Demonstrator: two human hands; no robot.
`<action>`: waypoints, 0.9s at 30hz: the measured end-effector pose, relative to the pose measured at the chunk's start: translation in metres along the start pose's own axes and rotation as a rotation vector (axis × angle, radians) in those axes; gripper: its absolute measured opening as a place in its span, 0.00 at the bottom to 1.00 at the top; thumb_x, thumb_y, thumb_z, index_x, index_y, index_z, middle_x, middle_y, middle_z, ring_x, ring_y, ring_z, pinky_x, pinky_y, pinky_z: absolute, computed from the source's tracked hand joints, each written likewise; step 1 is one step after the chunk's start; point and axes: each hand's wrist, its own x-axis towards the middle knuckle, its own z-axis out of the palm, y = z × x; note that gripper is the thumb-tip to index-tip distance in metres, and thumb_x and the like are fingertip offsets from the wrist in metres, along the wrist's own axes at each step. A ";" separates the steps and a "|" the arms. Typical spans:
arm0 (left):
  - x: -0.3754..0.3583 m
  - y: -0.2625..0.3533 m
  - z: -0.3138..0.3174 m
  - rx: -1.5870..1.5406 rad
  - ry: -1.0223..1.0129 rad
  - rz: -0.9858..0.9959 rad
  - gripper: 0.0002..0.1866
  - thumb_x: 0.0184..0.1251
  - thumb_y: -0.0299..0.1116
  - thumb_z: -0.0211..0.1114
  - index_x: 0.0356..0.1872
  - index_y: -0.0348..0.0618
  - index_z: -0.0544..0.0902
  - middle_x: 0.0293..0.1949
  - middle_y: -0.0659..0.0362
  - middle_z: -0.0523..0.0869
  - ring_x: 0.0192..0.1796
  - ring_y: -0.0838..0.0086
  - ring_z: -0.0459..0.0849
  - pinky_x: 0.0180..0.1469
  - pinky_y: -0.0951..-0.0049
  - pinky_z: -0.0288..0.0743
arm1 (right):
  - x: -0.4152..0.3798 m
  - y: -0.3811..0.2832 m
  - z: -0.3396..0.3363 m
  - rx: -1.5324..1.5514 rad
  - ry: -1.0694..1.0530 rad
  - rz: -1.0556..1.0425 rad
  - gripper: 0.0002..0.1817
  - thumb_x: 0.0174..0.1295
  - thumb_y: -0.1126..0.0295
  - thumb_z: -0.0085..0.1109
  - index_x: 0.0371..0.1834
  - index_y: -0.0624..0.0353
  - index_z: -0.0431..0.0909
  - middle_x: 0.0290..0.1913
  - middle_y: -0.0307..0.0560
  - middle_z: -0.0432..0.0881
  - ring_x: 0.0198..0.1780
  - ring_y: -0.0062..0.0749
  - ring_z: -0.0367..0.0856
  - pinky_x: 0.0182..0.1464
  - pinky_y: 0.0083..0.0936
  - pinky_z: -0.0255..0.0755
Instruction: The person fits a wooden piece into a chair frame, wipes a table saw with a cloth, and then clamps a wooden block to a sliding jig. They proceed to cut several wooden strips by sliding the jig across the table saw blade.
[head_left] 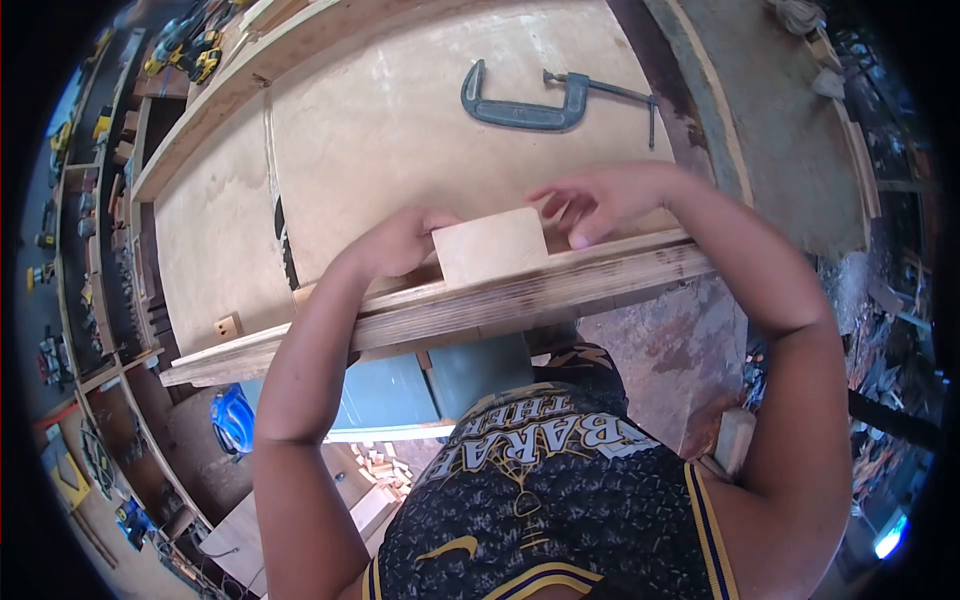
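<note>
A pale wooden block [490,248] with rounded corners stands at the near edge of the plywood-topped workbench [380,130], against a long wooden strip [600,262]. My left hand [398,243] is closed at the block's left side, its fingertips partly hidden behind it. Off the block's right edge, my right hand [605,203] is open, with fingers bent and apart and nothing between them. Farther back on the plywood lies a dark C-clamp [525,112], its screw handle pointing right.
A small wooden piece with holes [228,325] sits at the bench's left corner. Shelves with power tools [185,55] line the left side. Wood offcuts [382,467] lie below the bench, near a blue round object [232,418]. Scrap material [890,350] is piled at right.
</note>
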 end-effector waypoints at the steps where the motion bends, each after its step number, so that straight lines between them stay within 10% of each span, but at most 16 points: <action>1: 0.000 -0.001 -0.001 -0.024 -0.020 0.026 0.17 0.62 0.17 0.53 0.50 0.37 0.83 0.47 0.53 0.87 0.53 0.67 0.83 0.62 0.71 0.71 | -0.006 -0.011 -0.008 -0.235 0.244 0.070 0.47 0.49 0.57 0.76 0.72 0.53 0.60 0.68 0.61 0.68 0.69 0.50 0.69 0.71 0.38 0.62; 4: 0.001 -0.004 -0.001 -0.040 -0.003 0.047 0.20 0.61 0.16 0.52 0.52 0.38 0.83 0.49 0.52 0.87 0.55 0.66 0.83 0.62 0.70 0.71 | -0.001 0.026 -0.048 -1.081 0.959 -0.148 0.25 0.58 0.59 0.67 0.57 0.56 0.75 0.66 0.55 0.69 0.67 0.50 0.68 0.66 0.40 0.66; 7: 0.003 -0.009 -0.002 -0.017 0.008 0.065 0.21 0.62 0.16 0.51 0.54 0.39 0.83 0.50 0.51 0.86 0.55 0.64 0.82 0.62 0.69 0.71 | 0.012 0.043 -0.071 -1.435 1.093 -0.179 0.24 0.57 0.58 0.66 0.54 0.55 0.75 0.66 0.57 0.66 0.69 0.51 0.64 0.64 0.43 0.67; 18: 0.003 -0.018 -0.005 0.128 0.037 0.094 0.17 0.65 0.19 0.56 0.54 0.39 0.82 0.49 0.53 0.87 0.53 0.68 0.83 0.61 0.70 0.72 | 0.010 0.026 -0.096 -1.628 0.704 -0.231 0.23 0.61 0.57 0.60 0.56 0.56 0.71 0.66 0.54 0.66 0.66 0.49 0.66 0.61 0.40 0.68; 27: 0.002 -0.011 -0.005 0.146 0.005 0.102 0.18 0.67 0.20 0.50 0.54 0.40 0.82 0.52 0.52 0.86 0.56 0.63 0.82 0.61 0.67 0.71 | -0.004 -0.006 -0.058 -0.201 0.931 -0.126 0.20 0.76 0.54 0.41 0.47 0.63 0.70 0.35 0.47 0.82 0.32 0.34 0.83 0.36 0.28 0.79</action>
